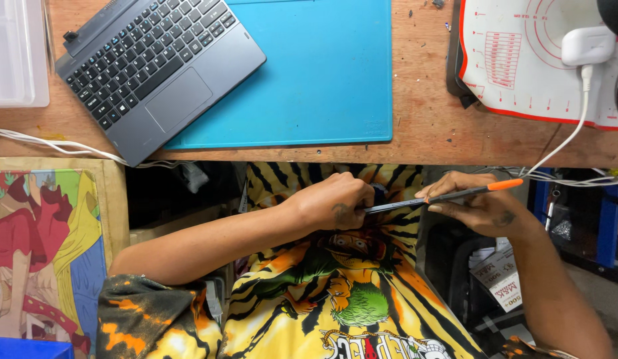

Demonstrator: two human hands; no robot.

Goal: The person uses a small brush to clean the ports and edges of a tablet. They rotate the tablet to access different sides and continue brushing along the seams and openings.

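A thin dark rod-like tool with an orange end (448,195) lies across my lap, below the desk's front edge. My right hand (478,206) holds it near the orange end, fingers curled around the shaft. My left hand (337,199) is closed on the tool's other end, knuckles toward the camera. Both hands hover over my yellow and black striped shirt (342,292). Whether anything else sits inside my left fist is hidden.
On the wooden desk (422,100) lie a blue work mat (322,73), a grey detachable keyboard (152,66) at an angle, a clear plastic box (16,53) far left, and a white mat with red markings (521,60) carrying a white charger (588,45) and cable. A cartoon picture (43,252) stands at left.
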